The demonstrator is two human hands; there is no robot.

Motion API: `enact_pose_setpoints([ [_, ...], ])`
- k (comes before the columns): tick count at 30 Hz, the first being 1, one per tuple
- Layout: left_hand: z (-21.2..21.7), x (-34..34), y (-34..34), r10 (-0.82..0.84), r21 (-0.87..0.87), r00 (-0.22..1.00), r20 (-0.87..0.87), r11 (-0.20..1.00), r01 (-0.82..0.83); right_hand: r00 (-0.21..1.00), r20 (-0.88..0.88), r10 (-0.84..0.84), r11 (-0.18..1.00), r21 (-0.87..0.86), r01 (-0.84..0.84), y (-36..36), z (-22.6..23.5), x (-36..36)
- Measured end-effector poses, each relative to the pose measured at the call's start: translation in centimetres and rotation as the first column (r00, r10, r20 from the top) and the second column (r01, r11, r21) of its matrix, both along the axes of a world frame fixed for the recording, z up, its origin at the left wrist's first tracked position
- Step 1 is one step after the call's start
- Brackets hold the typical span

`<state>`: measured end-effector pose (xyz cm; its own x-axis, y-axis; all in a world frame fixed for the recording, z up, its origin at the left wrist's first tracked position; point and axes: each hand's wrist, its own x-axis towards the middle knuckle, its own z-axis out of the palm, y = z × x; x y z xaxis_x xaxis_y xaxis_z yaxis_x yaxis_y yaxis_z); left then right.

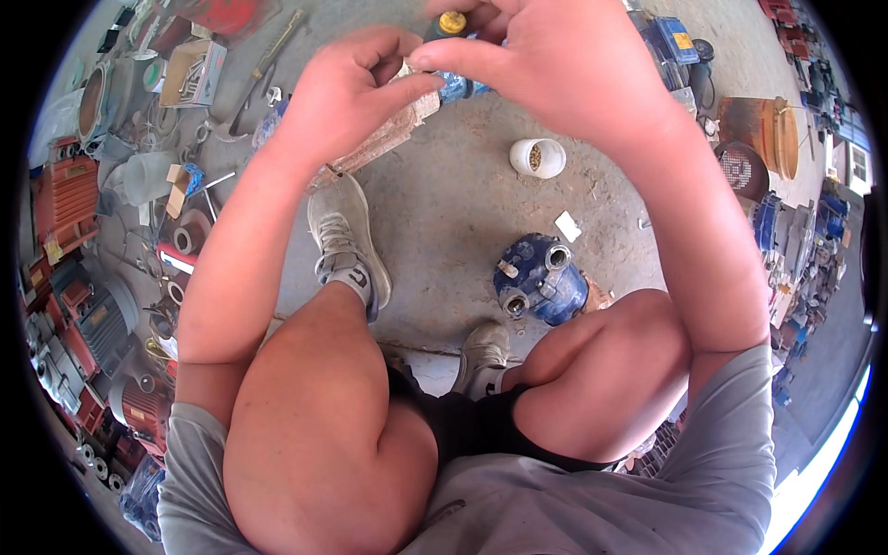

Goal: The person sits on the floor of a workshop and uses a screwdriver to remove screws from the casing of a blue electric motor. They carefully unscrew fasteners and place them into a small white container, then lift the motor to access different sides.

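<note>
Both my hands are raised close together at the top of the view. My left hand (pixel 356 79) has its fingers bent, with the thumb pointing right. My right hand (pixel 532 65) reaches its thumb across to the left fingertips, its other fingers curled. What they pinch between them is too small and hidden to make out. Just behind the hands show a yellow cap (pixel 452 22) on a dark body and a blue part (pixel 453 87), both partly covered. Below my left hand lies a worn wooden block (pixel 393 139).
A white cup (pixel 537 158) of small brass-coloured pieces stands on the concrete floor. Near my right knee sits a blue pump-like housing (pixel 541 277) with round ports. Left are a cardboard box (pixel 192 72), a hammer (pixel 242 102) and red motors (pixel 67 199); right, a rusty bucket (pixel 758 129).
</note>
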<state>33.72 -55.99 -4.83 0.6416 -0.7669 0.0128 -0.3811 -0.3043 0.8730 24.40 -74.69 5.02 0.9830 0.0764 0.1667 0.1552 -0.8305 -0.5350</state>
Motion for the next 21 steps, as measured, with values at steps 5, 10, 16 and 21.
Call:
enact_pose_setpoints([
  [5,1.1,-0.8,-0.7,0.056,-0.083,0.998,-0.002,0.995,-0.056,0.984,-0.008,-0.178,0.965,-0.199,0.173,1.2,-0.9,0.2],
  [10,0.4,-0.4,-0.6,0.041,-0.100,0.997,-0.072,0.994,-0.048,0.995,0.069,-0.077,0.980,0.190,0.063,1.2,1.0,0.0],
  [16,1.1,-0.2,-0.5,-0.019,-0.047,1.000,-0.008,0.999,0.018,0.997,0.021,0.075,0.997,0.001,-0.075,-0.3,0.5,-0.4],
  [21,2.1,-0.8,-1.1,-0.012,-0.107,0.998,-0.056,0.994,0.006,0.987,-0.161,0.005,1.000,-0.029,-0.010,-0.1,2.3,-0.5],
])
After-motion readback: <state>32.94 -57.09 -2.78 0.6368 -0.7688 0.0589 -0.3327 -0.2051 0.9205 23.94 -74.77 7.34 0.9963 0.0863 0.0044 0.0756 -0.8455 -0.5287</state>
